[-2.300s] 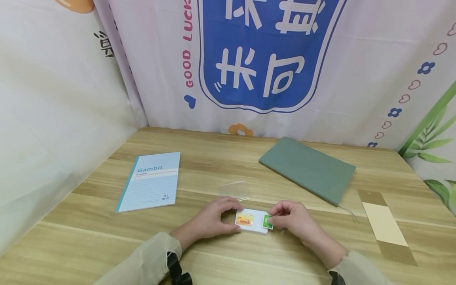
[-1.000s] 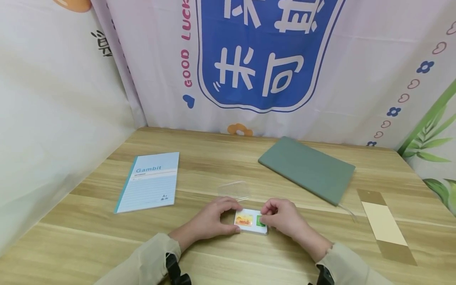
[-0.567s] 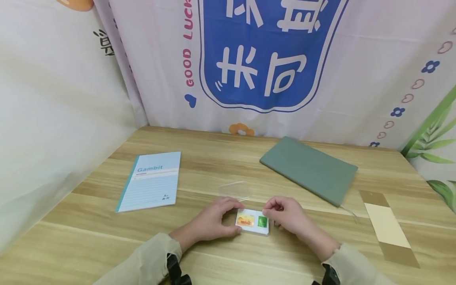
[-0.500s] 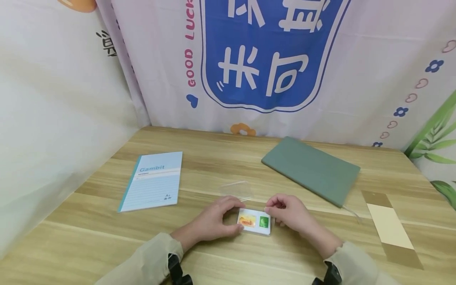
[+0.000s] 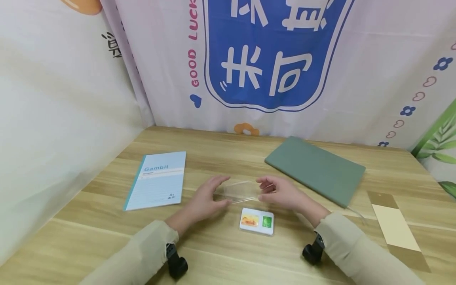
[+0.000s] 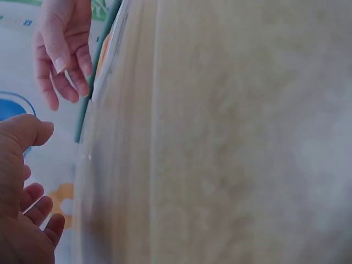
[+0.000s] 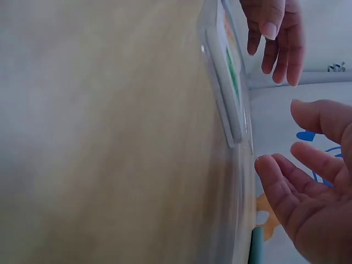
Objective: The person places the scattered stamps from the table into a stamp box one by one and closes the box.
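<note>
A small white rectangular box (image 5: 257, 229) with rounded corners lies flat on the table in the head view. On its top are an orange-yellow sticker (image 5: 250, 220) at left and a green sticker (image 5: 266, 222) at right. Just beyond it lies a clear plastic cover (image 5: 242, 190). My left hand (image 5: 204, 201) is at the cover's left side, my right hand (image 5: 282, 192) at its right, thumbs and fingers apart. In the wrist views, both the left hand (image 6: 19, 181) and the right hand (image 7: 316, 181) appear loosely curved, holding nothing; whether fingertips touch the cover is unclear.
A light blue notebook (image 5: 156, 182) lies at the left, and a green hardcover notebook (image 5: 315, 170) at the back right. A cream card strip with brown ends (image 5: 395, 227) lies at the far right. A printed curtain (image 5: 171, 87) hangs behind the wooden table (image 5: 221, 257).
The right hand placed the green sticker on the box and let go. Both hands have since left the box and moved forward to either side of the clear cover.
</note>
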`<state>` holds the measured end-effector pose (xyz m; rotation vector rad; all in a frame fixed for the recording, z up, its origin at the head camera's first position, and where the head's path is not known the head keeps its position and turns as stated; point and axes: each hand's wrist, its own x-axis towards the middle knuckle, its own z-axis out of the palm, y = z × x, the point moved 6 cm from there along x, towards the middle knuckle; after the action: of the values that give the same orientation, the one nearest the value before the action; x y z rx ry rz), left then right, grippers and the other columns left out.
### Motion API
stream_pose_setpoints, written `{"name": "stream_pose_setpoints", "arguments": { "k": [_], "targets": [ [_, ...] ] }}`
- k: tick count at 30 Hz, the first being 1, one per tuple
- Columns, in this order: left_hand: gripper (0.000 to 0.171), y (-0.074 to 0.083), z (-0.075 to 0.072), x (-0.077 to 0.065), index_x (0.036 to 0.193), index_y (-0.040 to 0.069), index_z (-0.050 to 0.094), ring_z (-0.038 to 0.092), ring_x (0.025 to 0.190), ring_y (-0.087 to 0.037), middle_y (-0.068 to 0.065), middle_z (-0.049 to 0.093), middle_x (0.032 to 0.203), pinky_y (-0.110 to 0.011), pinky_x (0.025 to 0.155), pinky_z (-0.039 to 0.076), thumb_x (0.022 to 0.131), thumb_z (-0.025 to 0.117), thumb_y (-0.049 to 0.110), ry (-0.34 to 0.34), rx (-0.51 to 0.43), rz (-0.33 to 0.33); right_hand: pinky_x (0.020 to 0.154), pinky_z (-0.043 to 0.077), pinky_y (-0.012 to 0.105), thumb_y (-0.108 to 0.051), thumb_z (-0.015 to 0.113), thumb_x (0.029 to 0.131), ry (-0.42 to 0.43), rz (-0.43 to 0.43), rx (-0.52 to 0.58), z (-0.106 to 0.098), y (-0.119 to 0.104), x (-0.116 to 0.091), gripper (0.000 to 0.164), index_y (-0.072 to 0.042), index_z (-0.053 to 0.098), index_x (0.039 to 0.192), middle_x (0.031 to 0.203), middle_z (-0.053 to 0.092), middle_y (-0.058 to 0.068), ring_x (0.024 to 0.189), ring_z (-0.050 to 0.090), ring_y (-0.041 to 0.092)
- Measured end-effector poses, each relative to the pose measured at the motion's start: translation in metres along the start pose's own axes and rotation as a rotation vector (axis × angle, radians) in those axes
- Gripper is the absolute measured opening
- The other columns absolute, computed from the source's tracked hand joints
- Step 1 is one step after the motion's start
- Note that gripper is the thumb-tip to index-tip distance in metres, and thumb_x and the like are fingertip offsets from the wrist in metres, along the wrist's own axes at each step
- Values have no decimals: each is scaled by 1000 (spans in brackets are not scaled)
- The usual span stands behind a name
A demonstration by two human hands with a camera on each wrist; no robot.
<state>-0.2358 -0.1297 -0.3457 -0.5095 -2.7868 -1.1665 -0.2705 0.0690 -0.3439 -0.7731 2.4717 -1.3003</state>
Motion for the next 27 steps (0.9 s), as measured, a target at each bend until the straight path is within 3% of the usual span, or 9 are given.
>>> {"name": "stream_pose_setpoints", "arguments": {
  "k": [8,15,19,27],
  "targets": [
    [73,-16,8,5,139,12,42,41,127,-31,-11,41,142,-50,106,31,76,75,24,-79,-22,-98,98,44,41,-13,69,81,-95,24,-122,9,3,19,64,-3,41,137,137,45,20,122,47,33],
    [79,-22,14,11,140,8,38,43,126,-31,-13,44,139,-46,106,33,74,76,29,-139,5,-84,105,34,47,-14,72,78,-128,7,-213,15,-1,28,69,-5,41,139,141,42,13,128,41,32],
    [81,-23,17,13,141,9,37,37,130,-31,-13,41,141,-46,109,29,74,76,33,-169,46,-84,108,29,47,-16,73,78,-143,1,-275,18,-1,31,69,-6,41,139,142,42,11,132,35,30],
    [75,-22,15,13,139,10,42,33,132,-32,-12,41,142,-47,109,27,76,74,35,-157,104,-70,109,28,48,-19,74,77,-149,20,-283,20,1,35,66,-9,46,136,141,43,11,132,35,30]
  ]
}}
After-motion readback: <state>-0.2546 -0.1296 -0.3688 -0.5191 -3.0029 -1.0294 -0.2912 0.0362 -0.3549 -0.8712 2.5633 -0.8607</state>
